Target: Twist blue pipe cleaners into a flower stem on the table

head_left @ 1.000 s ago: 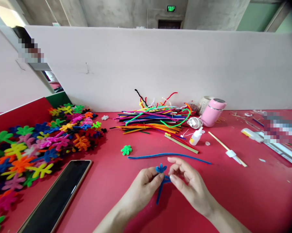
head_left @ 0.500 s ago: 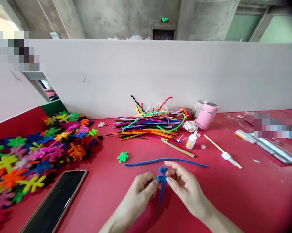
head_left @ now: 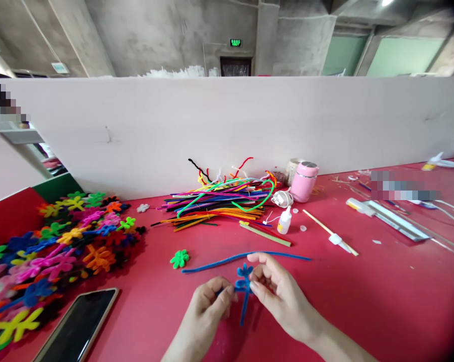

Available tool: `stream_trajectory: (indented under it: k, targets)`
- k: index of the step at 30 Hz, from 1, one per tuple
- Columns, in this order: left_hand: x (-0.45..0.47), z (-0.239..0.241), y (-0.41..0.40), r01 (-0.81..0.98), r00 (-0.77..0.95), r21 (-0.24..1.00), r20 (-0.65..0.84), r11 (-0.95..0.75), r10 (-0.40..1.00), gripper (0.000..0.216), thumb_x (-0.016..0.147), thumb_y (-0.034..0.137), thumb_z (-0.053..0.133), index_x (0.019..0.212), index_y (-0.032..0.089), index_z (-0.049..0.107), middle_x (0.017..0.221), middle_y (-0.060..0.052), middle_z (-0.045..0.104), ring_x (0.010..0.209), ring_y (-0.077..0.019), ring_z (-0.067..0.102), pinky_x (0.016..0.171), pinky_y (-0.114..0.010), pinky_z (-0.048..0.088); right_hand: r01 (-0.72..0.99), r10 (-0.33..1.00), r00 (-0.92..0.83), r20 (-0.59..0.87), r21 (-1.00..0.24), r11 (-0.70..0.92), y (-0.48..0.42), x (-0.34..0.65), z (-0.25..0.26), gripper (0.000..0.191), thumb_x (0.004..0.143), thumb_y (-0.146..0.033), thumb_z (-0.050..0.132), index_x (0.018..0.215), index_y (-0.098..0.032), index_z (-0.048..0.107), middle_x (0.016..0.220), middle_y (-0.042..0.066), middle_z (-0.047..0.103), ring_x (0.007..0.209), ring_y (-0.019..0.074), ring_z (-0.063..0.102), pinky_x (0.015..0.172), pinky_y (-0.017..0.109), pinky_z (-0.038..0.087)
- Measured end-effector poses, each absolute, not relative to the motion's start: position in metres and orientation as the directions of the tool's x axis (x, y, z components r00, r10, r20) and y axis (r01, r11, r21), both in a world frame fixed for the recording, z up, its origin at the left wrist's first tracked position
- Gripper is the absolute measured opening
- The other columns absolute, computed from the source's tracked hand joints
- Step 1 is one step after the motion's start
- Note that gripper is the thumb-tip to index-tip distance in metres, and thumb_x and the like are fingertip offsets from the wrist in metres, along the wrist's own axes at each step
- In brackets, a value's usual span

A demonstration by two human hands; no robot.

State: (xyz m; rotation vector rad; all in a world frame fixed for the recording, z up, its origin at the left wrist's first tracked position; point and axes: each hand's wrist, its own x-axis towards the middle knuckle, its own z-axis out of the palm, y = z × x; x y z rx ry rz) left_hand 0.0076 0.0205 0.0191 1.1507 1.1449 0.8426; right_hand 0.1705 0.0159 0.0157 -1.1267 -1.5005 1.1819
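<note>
One looped blue pipe cleaner (head_left: pixel 244 272) is held over the bench (head_left: pixel 144 322), near a straight blue pipe cleaner (head_left: pixel 219 263), left hand (head_left: pixel 213 297) clamped on its side strand, right hand (head_left: pixel 277 286) pinching its opposite edge. Shaping should go best with the centre steadied and loops bent evenly.

Partition (head_left: pixel 227 118), white, upright, with red tabletop (head_left: pixel 362 306) in front of it. Above the partition's middle: bare grey concrete wall (head_left: pixel 166 35), dark doorway (head_left: pixel 235 66), lit green exit sign (head_left: pixel 235 43). Above the partition's right part: pale-green panels (head_left: pixel 405 56) in grey framing (head_left: pixel 365 55), and one bright ceiling lamp (head_left: pixel 388 2).
</note>
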Motion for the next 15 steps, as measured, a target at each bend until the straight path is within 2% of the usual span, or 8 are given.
stream_trajectory:
  k: [5,8,10,12,15]
  targets:
    - [0.006,0.021,0.022,0.116,0.254,0.979,-0.191,0.166,0.948,0.028,0.073,0.040,0.052,0.061,0.014,0.055,0.049,0.003,0.043,0.048,-0.0098,0.035,0.047,-0.023,0.027,0.160,0.980,-0.178,0.087,-0.980,0.116,0.017,0.170,0.012,0.027,0.080,-0.017,0.046,0.106,-0.022,0.041,0.078,0.000,0.052,0.072,0.0138,0.053,0.068,0.027,0.045]
    - [0.005,0.027,0.023,0.199,0.247,0.980,-0.078,0.029,0.966,0.022,0.073,0.035,0.053,0.072,0.014,0.059,0.066,-0.004,0.055,0.064,-0.0156,0.047,0.059,-0.025,0.034,0.183,0.978,-0.186,0.093,-0.975,0.128,0.018,0.171,0.010,0.030,0.079,-0.016,0.047,0.108,-0.022,0.040,0.076,0.000,0.053,0.071,0.0136,0.053,0.068,0.027,0.044]
    - [0.005,0.030,0.024,0.273,0.233,0.960,-0.010,-0.056,0.972,0.021,0.073,0.033,0.054,0.077,0.013,0.061,0.074,-0.006,0.057,0.071,-0.0180,0.048,0.064,-0.026,0.035,0.188,0.973,-0.213,0.090,-0.973,0.131,0.018,0.170,0.010,0.034,0.078,-0.015,0.048,0.110,-0.022,0.039,0.074,-0.001,0.054,0.069,0.0131,0.053,0.066,0.026,0.044]
    - [0.006,0.030,0.024,0.312,0.246,0.946,0.007,-0.086,0.969,0.021,0.072,0.033,0.055,0.074,0.013,0.061,0.070,-0.005,0.056,0.067,-0.0169,0.048,0.061,-0.026,0.036,0.182,0.965,-0.247,0.084,-0.974,0.131,0.016,0.169,0.010,0.038,0.078,-0.014,0.049,0.113,-0.022,0.037,0.072,-0.002,0.054,0.067,0.0125,0.053,0.064,0.025,0.044]
    - [0.009,0.025,0.023,0.257,0.297,0.966,-0.056,-0.024,0.953,0.023,0.072,0.033,0.055,0.064,0.012,0.060,0.059,-0.001,0.051,0.057,-0.0132,0.044,0.053,-0.024,0.034,0.159,0.955,-0.289,0.072,-0.980,0.123,0.014,0.167,0.011,0.041,0.078,-0.014,0.050,0.115,-0.022,0.035,0.071,-0.003,0.055,0.064,0.0116,0.052,0.062,0.024,0.043]
